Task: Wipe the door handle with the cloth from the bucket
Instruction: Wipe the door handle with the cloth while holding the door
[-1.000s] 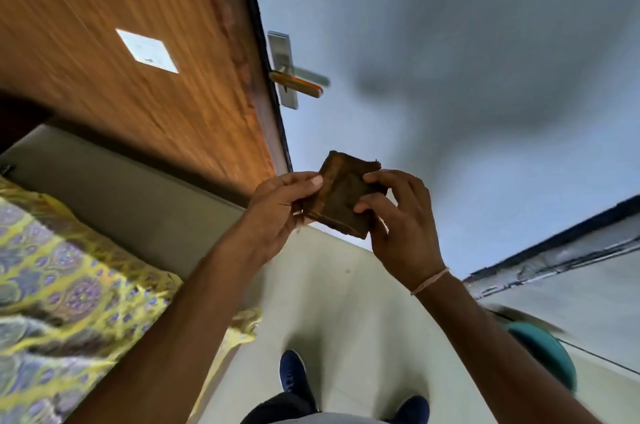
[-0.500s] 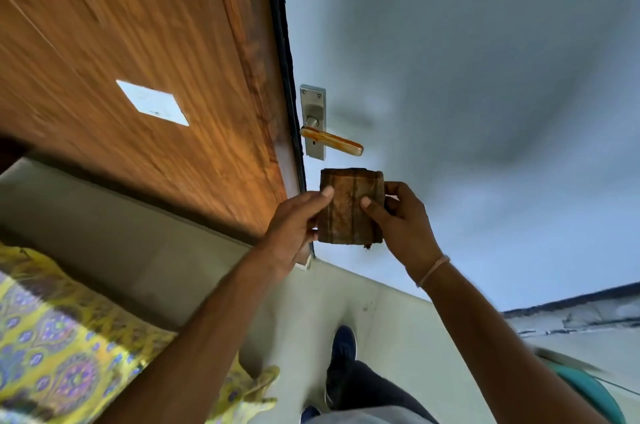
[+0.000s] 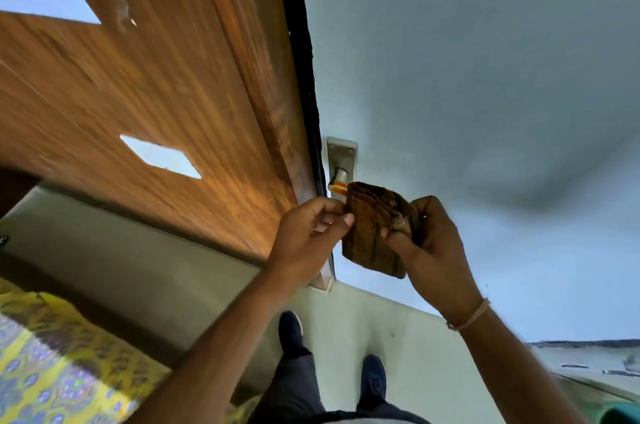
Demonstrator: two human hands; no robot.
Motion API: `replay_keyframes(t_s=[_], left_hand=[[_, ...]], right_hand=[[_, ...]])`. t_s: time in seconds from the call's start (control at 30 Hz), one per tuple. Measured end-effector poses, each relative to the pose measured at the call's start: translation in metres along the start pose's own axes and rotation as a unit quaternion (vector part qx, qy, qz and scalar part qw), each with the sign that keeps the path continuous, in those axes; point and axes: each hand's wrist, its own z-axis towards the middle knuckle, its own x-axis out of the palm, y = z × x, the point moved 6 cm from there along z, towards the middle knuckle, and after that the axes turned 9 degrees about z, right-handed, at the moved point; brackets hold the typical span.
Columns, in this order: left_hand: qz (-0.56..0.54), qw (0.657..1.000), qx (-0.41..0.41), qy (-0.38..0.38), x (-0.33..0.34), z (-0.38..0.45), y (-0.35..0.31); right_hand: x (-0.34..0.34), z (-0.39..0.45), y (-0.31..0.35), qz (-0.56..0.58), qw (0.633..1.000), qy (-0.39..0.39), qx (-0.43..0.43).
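Head view: the folded brown cloth now sits right in front of the door handle, hiding most of the lever so that only its orange-tinted root and the round metal spindle show above the cloth's top edge. Half a second ago the cloth was held just below the lever with the whole bar visible, and a second ago it was well below and apart from it. In my judgement the approach is done and the first wiping stroke is about to start; whether cloth and lever already touch cannot be told.

The left hand pinches the cloth's left edge between thumb and fingers. The right hand is closed on the right side, thumb across the front, bunching the upper corner.

The cloth looks thick and soft, folded to a rough rectangle with layered edges and mottled staining; it may be damp. The handle's backplate is a flat brushed-metal rectangle with small screws at the top. It is mounted on a smooth pale blue door, edged by a dark strip, beside a wood-grain panel. Below lie a pale floor, dark blue shoes and a yellow patterned fabric.
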Motion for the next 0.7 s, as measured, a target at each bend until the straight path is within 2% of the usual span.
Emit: replay_keyframes(t_s=[0.17,0.27,0.37,0.43,0.5,0.57,0.63,0.7], left_hand=[[0.123,0.985,0.118,0.029,-0.011,0.018,-0.016],[0.196,0.961,0.188,0.045,-0.018,0.021,-0.009],[0.246,0.911,0.331,0.02,-0.035,0.018,-0.01],[0.3,0.852,0.427,-0.037,-0.047,0.015,-0.012],[0.346,0.802,0.477,-0.099,-0.057,0.013,-0.008],[0.378,0.771,0.491,-0.149,-0.066,0.012,-0.002],[0.397,0.753,0.488,-0.194,-0.072,0.012,0.001],[0.405,0.75,0.469,-0.23,-0.076,0.014,0.0]], right_hand=[[0.005,0.001,0.017,-0.015,0.996,-0.087,-0.018],[0.012,-0.003,0.024,-0.043,0.989,-0.139,-0.039],[0.025,-0.013,0.03,-0.003,0.978,-0.201,-0.061],[0.033,-0.016,0.038,-0.078,0.967,-0.219,-0.106],[0.042,-0.017,0.042,-0.248,0.923,-0.244,-0.167],[0.054,-0.015,0.042,-0.363,0.863,-0.258,-0.238],[0.065,-0.003,0.032,-0.43,0.824,-0.241,-0.278],[0.078,0.012,0.013,-0.463,0.816,-0.204,-0.28]])
